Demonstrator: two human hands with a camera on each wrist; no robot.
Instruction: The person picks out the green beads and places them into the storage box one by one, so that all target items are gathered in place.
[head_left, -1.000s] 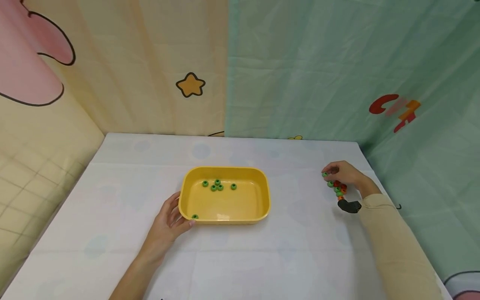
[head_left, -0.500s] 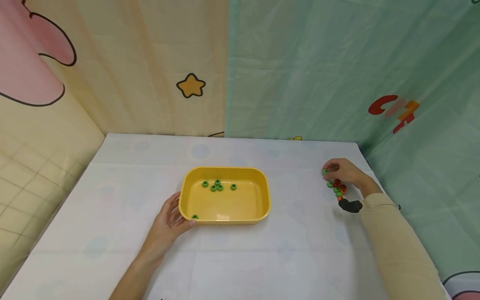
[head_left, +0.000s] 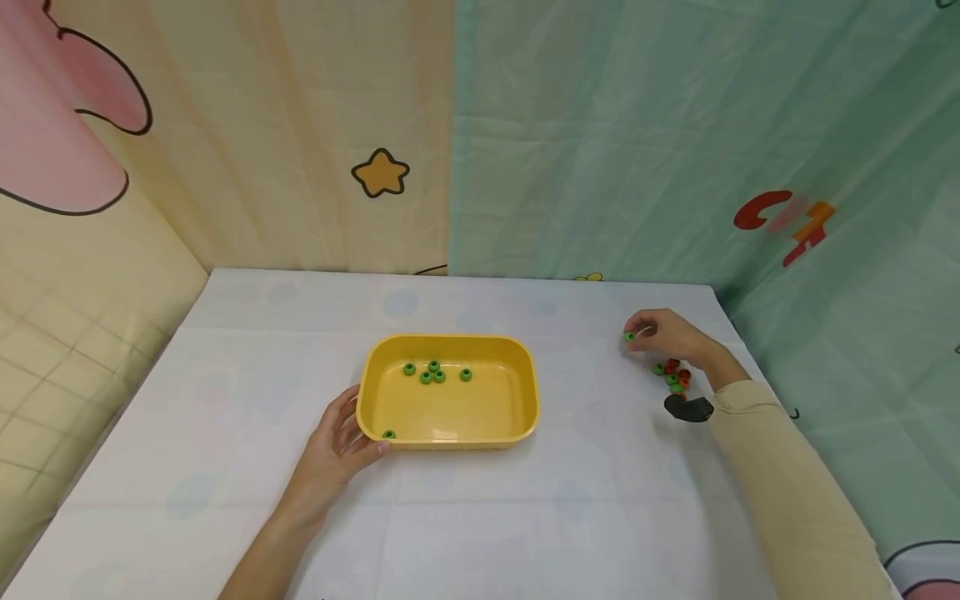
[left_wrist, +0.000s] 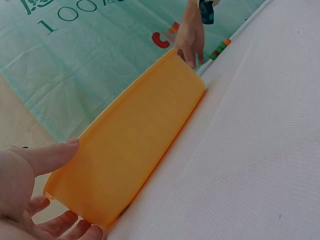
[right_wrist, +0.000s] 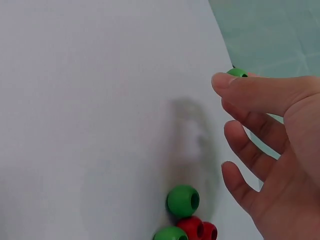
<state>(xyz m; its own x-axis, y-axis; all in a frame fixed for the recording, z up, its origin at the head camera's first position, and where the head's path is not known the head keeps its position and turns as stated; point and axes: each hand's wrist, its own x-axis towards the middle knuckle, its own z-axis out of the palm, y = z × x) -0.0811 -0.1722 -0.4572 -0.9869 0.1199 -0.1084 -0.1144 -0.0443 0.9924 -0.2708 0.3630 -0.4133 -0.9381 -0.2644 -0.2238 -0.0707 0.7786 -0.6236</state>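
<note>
At the tray's near left corner, my left hand (head_left: 337, 437) holds the yellow tray (head_left: 450, 337). In the left wrist view its thumb lies on the rim of the tray (left_wrist: 130, 140) and the fingers curl at the end wall. Several green beads (head_left: 466, 375) lie inside, one of them by the near left corner. My right hand (head_left: 670, 333) is raised over the right side of the table, pinching a green bead (head_left: 629, 337) between thumb and forefinger. Below that hand, green beads (right_wrist: 182, 201) and red beads (right_wrist: 190, 227) lie in a small group.
A white cloth with faint dots covers the table (head_left: 465, 533). Some orange beads (head_left: 684, 383) sit in the group, partly hidden by the dark wrist camera (head_left: 688, 408). Curtains (head_left: 585, 150) stand behind the table and at both sides.
My right hand has lifted the green bead away from the group and moved a little left and away from me. My left hand and the tray stay in place.
</note>
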